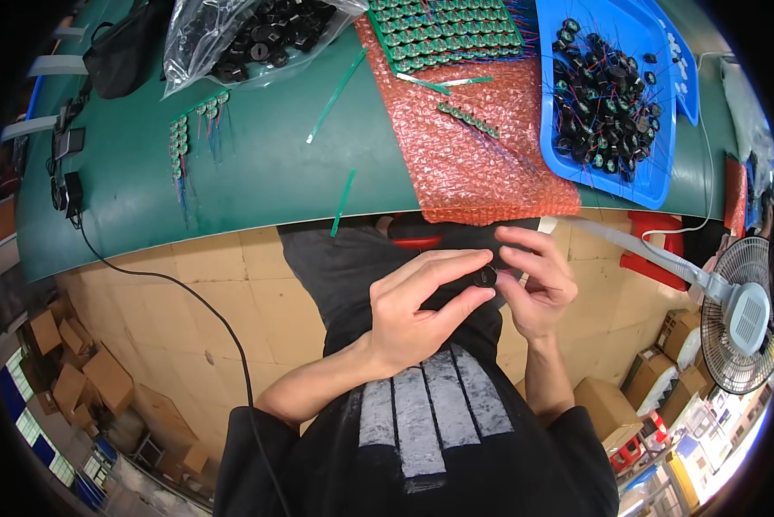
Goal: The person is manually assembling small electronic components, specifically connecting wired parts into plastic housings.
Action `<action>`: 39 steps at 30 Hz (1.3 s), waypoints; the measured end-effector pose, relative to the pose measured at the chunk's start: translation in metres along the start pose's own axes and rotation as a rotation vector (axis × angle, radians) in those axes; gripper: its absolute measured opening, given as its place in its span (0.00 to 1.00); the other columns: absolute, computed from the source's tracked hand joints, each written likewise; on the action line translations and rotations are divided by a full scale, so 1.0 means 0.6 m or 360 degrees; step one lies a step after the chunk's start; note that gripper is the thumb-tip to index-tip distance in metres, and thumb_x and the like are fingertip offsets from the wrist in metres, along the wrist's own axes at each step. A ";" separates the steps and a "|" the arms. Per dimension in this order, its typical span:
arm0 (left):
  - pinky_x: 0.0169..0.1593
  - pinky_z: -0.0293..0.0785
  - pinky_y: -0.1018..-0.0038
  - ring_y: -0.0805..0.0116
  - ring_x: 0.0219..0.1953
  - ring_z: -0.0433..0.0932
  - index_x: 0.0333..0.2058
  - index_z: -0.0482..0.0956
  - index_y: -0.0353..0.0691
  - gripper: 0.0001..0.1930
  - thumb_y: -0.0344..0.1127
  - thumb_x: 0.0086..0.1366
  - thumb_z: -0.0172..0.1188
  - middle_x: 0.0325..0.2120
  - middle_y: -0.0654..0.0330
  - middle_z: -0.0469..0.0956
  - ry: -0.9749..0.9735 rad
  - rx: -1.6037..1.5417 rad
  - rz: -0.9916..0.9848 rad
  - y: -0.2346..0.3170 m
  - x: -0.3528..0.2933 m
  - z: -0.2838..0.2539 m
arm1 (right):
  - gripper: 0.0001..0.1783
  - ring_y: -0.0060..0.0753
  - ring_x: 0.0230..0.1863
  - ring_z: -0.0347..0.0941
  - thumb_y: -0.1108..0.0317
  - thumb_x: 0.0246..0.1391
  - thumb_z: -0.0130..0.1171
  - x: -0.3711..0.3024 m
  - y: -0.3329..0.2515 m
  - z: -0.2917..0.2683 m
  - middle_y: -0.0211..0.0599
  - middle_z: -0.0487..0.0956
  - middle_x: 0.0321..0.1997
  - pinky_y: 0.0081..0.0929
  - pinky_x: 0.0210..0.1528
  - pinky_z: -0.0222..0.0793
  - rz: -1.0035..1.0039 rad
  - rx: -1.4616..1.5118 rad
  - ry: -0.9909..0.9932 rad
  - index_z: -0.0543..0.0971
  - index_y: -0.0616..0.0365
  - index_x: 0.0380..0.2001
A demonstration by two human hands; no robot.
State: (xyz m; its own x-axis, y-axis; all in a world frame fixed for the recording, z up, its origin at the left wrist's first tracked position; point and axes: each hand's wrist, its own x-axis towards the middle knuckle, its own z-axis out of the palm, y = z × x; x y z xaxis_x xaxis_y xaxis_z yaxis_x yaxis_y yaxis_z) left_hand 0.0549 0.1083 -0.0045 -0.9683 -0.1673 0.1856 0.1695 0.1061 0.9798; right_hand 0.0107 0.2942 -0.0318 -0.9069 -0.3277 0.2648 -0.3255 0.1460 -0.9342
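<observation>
Over my lap, just off the table's near edge, my left hand [417, 306] pinches a small round black plastic housing [485, 277] between thumb and fingertips. My right hand [537, 284] is close by on the right, its fingers curved and apart. The right thumb tip comes up to the housing; whether it touches cannot be made out. A blue tray [606, 185] on the table's right holds many similar black round parts with small green boards and thin wires. At the back left, a clear plastic bag [184, 60] contains more black housings.
Red bubble wrap [456, 172] hangs slightly over the table edge, bearing a panel of round green circuit boards [447, 34] and a short board strip [469, 119]. More wired boards [178, 142] lie left, near thin green offcuts [344, 202]. A fan [744, 319] stands right; a black cable [206, 302] hangs left.
</observation>
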 end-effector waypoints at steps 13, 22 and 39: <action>0.44 0.82 0.71 0.63 0.40 0.85 0.49 0.81 0.33 0.23 0.23 0.52 0.74 0.40 0.52 0.85 -0.0043 -0.0056 -0.0119 -0.008 0.002 0.002 | 0.23 0.46 0.49 0.79 0.80 0.35 0.74 0.011 0.004 0.006 0.49 0.82 0.50 0.38 0.50 0.76 -0.0166 -0.0094 -0.0054 0.86 0.60 0.41; 0.49 0.82 0.73 0.67 0.42 0.86 0.49 0.79 0.30 0.20 0.24 0.58 0.72 0.40 0.53 0.85 -0.0066 -0.0277 -0.0412 -0.013 -0.004 0.003 | 0.23 0.45 0.49 0.79 0.80 0.36 0.74 0.016 0.002 0.004 0.49 0.82 0.49 0.38 0.49 0.76 -0.0136 -0.0120 -0.0070 0.86 0.59 0.41; 0.48 0.74 0.80 0.80 0.38 0.79 0.43 0.79 0.32 0.08 0.23 0.67 0.54 0.34 0.63 0.81 0.0045 -0.1467 -0.1229 -0.029 -0.010 0.013 | 0.20 0.42 0.44 0.80 0.78 0.39 0.74 0.018 -0.004 0.024 0.45 0.83 0.48 0.32 0.44 0.76 0.0012 -0.0137 -0.0179 0.86 0.60 0.41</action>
State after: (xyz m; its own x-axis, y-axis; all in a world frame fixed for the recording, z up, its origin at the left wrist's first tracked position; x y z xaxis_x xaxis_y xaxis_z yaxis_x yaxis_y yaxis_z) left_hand 0.0561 0.1152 -0.0230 -0.8695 0.0992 -0.4838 -0.3749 -0.7704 0.5158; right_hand 0.0057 0.2770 -0.0303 -0.8751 -0.4284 0.2251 -0.3452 0.2267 -0.9107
